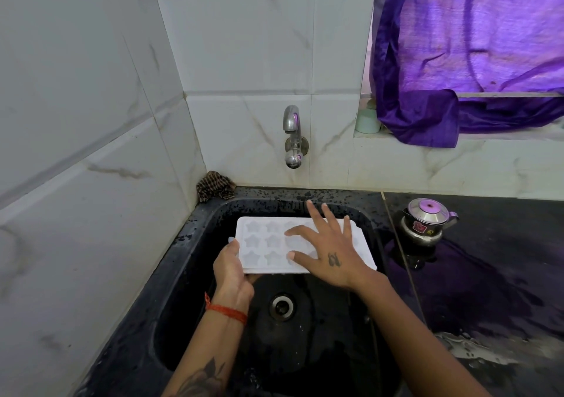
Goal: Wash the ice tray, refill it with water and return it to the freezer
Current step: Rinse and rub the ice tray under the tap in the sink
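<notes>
White marble-look tiles are closing in the corner behind a black stone sink (195,244), and a chrome wall tap (292,135) is sticking out above it with no water showing at its mouth. Over the basin, a person is holding a white plastic ice tray with star-shaped cells (265,245), roughly level, cells facing up, well above the drain (282,305).

It looks to me like a light, thin, slightly bendy thing, likely slick if wet, and it will probably twist and spill once filled. Short ends or long rims seem the sensible places to take it, with support from underneath.

At the tray's near left corner, the left hand (232,270) is gripping the edge, thumb on the rim and fingers curled beneath. Across the right half, the right hand (326,248) is lying flat, fingers spread and straight, palm pressing or rubbing over the cells rather than grasping; the far right end is hidden under it.

On the dark table to the right, a small steel lidded pot (425,221) is standing, and a checked rag (215,189) is bunched in the corner.
</notes>
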`<state>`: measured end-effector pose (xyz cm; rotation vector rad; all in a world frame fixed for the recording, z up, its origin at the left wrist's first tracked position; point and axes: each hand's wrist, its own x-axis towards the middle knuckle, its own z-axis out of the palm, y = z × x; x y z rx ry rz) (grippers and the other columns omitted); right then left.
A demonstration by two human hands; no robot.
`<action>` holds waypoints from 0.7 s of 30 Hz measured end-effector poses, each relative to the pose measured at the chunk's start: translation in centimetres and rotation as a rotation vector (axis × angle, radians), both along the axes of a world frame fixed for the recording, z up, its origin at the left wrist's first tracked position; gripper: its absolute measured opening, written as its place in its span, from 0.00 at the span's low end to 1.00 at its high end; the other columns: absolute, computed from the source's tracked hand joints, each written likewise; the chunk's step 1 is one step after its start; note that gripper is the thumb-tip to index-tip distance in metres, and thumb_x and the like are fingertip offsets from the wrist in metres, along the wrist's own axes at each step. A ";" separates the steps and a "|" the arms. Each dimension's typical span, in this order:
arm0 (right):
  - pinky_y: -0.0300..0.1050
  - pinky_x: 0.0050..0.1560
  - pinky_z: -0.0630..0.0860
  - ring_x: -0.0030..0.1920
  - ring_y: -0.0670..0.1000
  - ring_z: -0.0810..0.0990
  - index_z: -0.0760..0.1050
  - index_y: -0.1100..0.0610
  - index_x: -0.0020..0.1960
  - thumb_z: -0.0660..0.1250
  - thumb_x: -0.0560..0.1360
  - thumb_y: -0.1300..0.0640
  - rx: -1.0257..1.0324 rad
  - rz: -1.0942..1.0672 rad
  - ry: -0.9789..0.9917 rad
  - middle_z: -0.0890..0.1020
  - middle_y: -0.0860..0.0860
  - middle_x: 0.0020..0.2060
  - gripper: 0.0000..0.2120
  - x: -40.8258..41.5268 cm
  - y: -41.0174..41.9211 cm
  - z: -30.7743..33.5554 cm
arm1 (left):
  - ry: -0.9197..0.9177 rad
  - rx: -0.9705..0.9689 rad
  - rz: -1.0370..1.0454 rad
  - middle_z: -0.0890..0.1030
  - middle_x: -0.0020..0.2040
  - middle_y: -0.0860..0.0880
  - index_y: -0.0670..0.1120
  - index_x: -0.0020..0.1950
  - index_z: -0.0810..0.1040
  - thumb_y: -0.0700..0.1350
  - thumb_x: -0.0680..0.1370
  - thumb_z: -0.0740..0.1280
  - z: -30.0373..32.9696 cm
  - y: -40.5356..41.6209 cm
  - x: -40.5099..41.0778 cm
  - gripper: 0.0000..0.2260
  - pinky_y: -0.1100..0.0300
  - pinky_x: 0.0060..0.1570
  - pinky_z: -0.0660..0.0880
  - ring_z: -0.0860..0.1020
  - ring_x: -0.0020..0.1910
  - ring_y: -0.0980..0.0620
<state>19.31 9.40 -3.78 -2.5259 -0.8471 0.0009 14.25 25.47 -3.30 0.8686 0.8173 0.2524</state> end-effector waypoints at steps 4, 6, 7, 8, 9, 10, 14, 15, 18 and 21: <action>0.61 0.70 0.31 0.77 0.53 0.37 0.71 0.39 0.62 0.54 0.72 0.35 0.071 -0.072 -0.006 0.43 0.48 0.77 0.21 0.2 -1.9 -0.7 | 0.004 0.006 0.031 0.79 0.41 0.45 0.46 0.42 0.73 0.47 0.82 0.59 0.1 0.3 0.1 0.10 0.48 0.39 0.76 0.77 0.39 0.46; 0.61 0.71 0.32 0.77 0.53 0.38 0.72 0.40 0.60 0.55 0.72 0.35 0.105 -0.115 -0.003 0.45 0.48 0.78 0.21 0.3 -2.7 -1.1 | -0.005 0.009 0.038 0.78 0.40 0.46 0.46 0.42 0.73 0.47 0.82 0.60 0.2 0.5 0.1 0.10 0.47 0.42 0.76 0.77 0.38 0.46; 0.61 0.71 0.32 0.77 0.53 0.39 0.73 0.40 0.60 0.55 0.71 0.35 0.113 -0.137 -0.006 0.46 0.48 0.78 0.21 0.3 -3.1 -1.2 | -0.009 0.010 0.042 0.78 0.40 0.46 0.46 0.41 0.73 0.47 0.82 0.60 0.2 0.6 0.1 0.11 0.46 0.43 0.76 0.77 0.38 0.47; 0.60 0.71 0.33 0.77 0.52 0.40 0.73 0.40 0.59 0.54 0.71 0.34 0.120 -0.158 -0.009 0.47 0.48 0.78 0.22 0.4 -3.4 -1.4 | -0.012 0.009 0.046 0.78 0.40 0.46 0.46 0.41 0.73 0.47 0.82 0.60 0.3 0.7 0.1 0.11 0.46 0.44 0.75 0.77 0.38 0.47; 0.60 0.71 0.34 0.77 0.52 0.41 0.74 0.41 0.58 0.54 0.70 0.33 0.128 -0.178 -0.009 0.48 0.48 0.78 0.22 0.4 -3.8 -1.6 | -0.013 0.006 0.051 0.78 0.40 0.46 0.46 0.41 0.73 0.47 0.82 0.60 0.3 0.8 0.1 0.11 0.46 0.44 0.75 0.77 0.38 0.47; 0.59 0.72 0.34 0.77 0.52 0.41 0.74 0.41 0.58 0.54 0.71 0.34 0.140 -0.198 -0.005 0.48 0.48 0.78 0.22 0.4 -4.1 -1.8 | -0.013 0.005 0.056 0.78 0.40 0.46 0.46 0.41 0.73 0.47 0.82 0.60 0.3 0.9 0.2 0.11 0.46 0.44 0.75 0.77 0.38 0.47; 0.60 0.73 0.40 0.77 0.53 0.47 0.75 0.45 0.56 0.59 0.73 0.37 0.165 -0.273 -0.045 0.52 0.50 0.77 0.18 0.5 -4.9 -2.6 | -0.010 0.014 0.072 0.78 0.39 0.46 0.45 0.41 0.72 0.47 0.82 0.59 0.3 1.3 0.3 0.11 0.47 0.42 0.75 0.77 0.38 0.47; 0.61 0.73 0.42 0.77 0.54 0.48 0.75 0.46 0.54 0.59 0.73 0.37 0.177 -0.287 -0.059 0.54 0.51 0.77 0.18 0.5 -5.0 -2.8 | -0.009 0.015 0.076 0.78 0.39 0.46 0.46 0.41 0.72 0.47 0.82 0.59 0.3 1.4 0.3 0.11 0.47 0.42 0.75 0.76 0.38 0.47; 0.61 0.73 0.45 0.77 0.54 0.52 0.74 0.48 0.50 0.58 0.70 0.35 0.212 -0.330 -0.072 0.57 0.51 0.76 0.19 0.4 -5.3 -3.4 | -0.007 0.018 0.083 0.78 0.39 0.46 0.46 0.41 0.72 0.47 0.82 0.59 0.3 1.6 0.3 0.11 0.47 0.42 0.75 0.76 0.38 0.47; 0.61 0.73 0.44 0.77 0.54 0.52 0.75 0.47 0.49 0.51 0.67 0.29 0.170 -0.358 -0.068 0.56 0.52 0.76 0.27 0.3 -5.4 -3.9 | -0.001 0.020 0.087 0.77 0.39 0.46 0.46 0.40 0.72 0.46 0.82 0.59 0.3 1.5 0.2 0.11 0.47 0.41 0.75 0.76 0.37 0.47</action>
